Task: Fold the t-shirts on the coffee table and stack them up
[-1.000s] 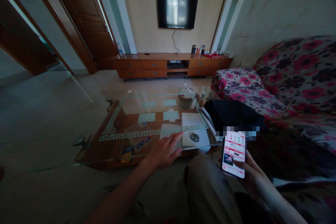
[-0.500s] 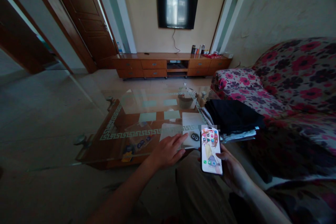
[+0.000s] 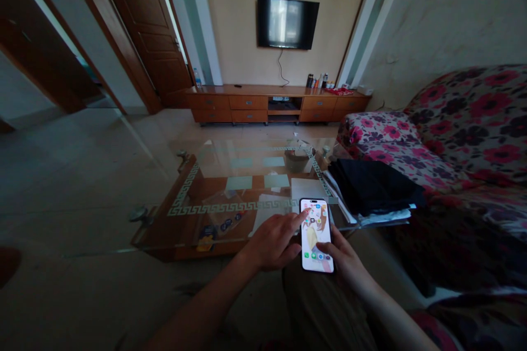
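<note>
A lit smartphone [image 3: 316,238] showing app icons is held upright over my lap, near the front edge of the glass coffee table [image 3: 214,208]. My right hand [image 3: 343,255] grips it from the right side, the thumb lying over the lower screen. From the left, my left hand [image 3: 278,241] reaches to the phone with its index finger extended onto the upper left of the screen; the other fingers are loosely bent and hold nothing. A white sheet [image 3: 304,188] lies behind the phone, partly hidden by it.
Folded dark clothes [image 3: 374,184] lie in a stack on the table's right side. A flowered sofa [image 3: 436,148] stands at the right. Across the room, a low wooden cabinet [image 3: 247,104] sits under a wall television [image 3: 288,22]. A bowl [image 3: 297,162] shows near the table's far end.
The phone and my right hand have moved left. My left hand has come up to the phone, its index finger now on the screen. The camera view has shifted slightly left.
</note>
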Motion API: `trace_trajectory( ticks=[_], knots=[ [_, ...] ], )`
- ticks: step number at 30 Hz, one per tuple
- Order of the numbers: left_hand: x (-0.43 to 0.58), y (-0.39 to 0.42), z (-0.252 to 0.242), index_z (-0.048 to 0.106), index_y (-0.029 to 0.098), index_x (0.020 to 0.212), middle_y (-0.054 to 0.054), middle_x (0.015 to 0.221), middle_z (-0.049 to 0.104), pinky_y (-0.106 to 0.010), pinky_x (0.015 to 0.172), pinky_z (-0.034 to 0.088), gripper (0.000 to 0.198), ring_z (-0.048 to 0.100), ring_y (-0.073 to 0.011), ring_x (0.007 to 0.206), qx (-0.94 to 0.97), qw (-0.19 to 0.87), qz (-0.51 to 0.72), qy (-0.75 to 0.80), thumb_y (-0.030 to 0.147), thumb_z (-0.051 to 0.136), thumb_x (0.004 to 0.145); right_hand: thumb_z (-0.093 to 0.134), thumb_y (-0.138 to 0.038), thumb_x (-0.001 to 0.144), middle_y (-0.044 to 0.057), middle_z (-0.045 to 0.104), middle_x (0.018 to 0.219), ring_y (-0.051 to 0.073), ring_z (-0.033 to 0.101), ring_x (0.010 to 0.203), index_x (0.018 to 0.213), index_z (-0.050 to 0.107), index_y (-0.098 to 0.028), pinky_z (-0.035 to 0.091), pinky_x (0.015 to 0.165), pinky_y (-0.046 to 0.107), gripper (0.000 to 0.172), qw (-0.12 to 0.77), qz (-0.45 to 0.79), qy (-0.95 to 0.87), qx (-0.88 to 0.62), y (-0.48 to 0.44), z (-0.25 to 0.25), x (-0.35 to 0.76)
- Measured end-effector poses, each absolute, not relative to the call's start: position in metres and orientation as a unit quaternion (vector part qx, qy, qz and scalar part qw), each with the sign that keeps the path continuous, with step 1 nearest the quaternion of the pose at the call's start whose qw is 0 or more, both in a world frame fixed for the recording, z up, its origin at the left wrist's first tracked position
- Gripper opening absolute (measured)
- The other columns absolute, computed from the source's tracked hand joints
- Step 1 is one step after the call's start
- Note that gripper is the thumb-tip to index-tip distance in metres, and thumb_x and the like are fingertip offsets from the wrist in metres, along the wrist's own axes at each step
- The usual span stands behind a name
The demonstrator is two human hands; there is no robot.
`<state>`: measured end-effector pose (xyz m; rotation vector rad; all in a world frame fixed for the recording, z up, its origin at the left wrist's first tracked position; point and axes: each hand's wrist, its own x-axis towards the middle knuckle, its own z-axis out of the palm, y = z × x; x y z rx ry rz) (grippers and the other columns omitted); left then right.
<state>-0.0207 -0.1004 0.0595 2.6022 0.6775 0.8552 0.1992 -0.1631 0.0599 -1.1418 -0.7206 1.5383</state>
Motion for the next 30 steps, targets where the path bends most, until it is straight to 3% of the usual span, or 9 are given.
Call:
trace_trajectory(
  ticks=[3, 10, 21, 28, 30],
  knots=[
    [-0.022, -0.101, 0.061, 0.015, 0.021, 0.166, -0.018, 0.149, 0.055, -0.050, 0.105, 0.047, 0.073, 0.057, -0.0327, 0.129, 0.912, 0.137, 0.294, 0.252, 0.051, 0.038, 0.103, 0.082, -0.032, 0.074, 0.004, 0.076, 0.122, 0.026, 0.075, 0.090, 0.143, 0.055, -0.031, 0.059, 0.086, 0.043, 0.074, 0.521, 0.645, -0.282, -0.483, -0.163, 0.060, 0.197],
    [-0.025, -0.102, 0.056, 0.015, 0.022, 0.165, -0.018, 0.148, 0.053, -0.049, 0.104, 0.048, 0.071, 0.057, -0.0327, 0.129, 0.908, 0.113, 0.321, 0.243, 0.050, 0.037, 0.103, 0.089, -0.032, 0.071, 0.007, 0.075, 0.123, 0.030, 0.070, 0.110, 0.138, 0.059, -0.028, 0.058, 0.094, 0.046, 0.073, 0.515, 0.606, -0.384, -0.469, -0.166, 0.071, 0.190],
    [-0.026, -0.101, 0.052, 0.014, 0.021, 0.165, -0.020, 0.144, 0.053, -0.050, 0.101, 0.050, 0.073, 0.057, -0.0337, 0.126, 0.901, 0.115, 0.333, 0.252, 0.051, 0.037, 0.103, 0.076, -0.034, 0.072, 0.003, 0.078, 0.112, 0.031, 0.074, 0.095, 0.144, 0.057, -0.031, 0.058, 0.085, 0.047, 0.074, 0.515, 0.633, -0.307, -0.490, -0.164, 0.068, 0.188],
    [-0.025, -0.102, 0.053, 0.025, 0.024, 0.165, -0.016, 0.135, 0.055, -0.048, 0.094, 0.051, 0.069, 0.061, -0.0309, 0.109, 0.912, 0.100, 0.265, 0.298, 0.053, 0.037, 0.103, 0.077, -0.035, 0.073, 0.004, 0.076, 0.119, 0.028, 0.073, 0.093, 0.150, 0.052, -0.032, 0.058, 0.083, 0.042, 0.080, 0.511, 0.630, -0.337, -0.477, -0.165, 0.067, 0.185],
    [-0.024, -0.101, 0.053, 0.022, 0.022, 0.165, -0.017, 0.136, 0.055, -0.048, 0.095, 0.051, 0.072, 0.060, -0.0316, 0.111, 0.910, 0.108, 0.263, 0.301, 0.054, 0.038, 0.103, 0.077, -0.035, 0.074, 0.003, 0.075, 0.121, 0.028, 0.073, 0.096, 0.151, 0.051, -0.033, 0.058, 0.084, 0.042, 0.081, 0.513, 0.628, -0.341, -0.475, -0.165, 0.064, 0.186]
  ],
)
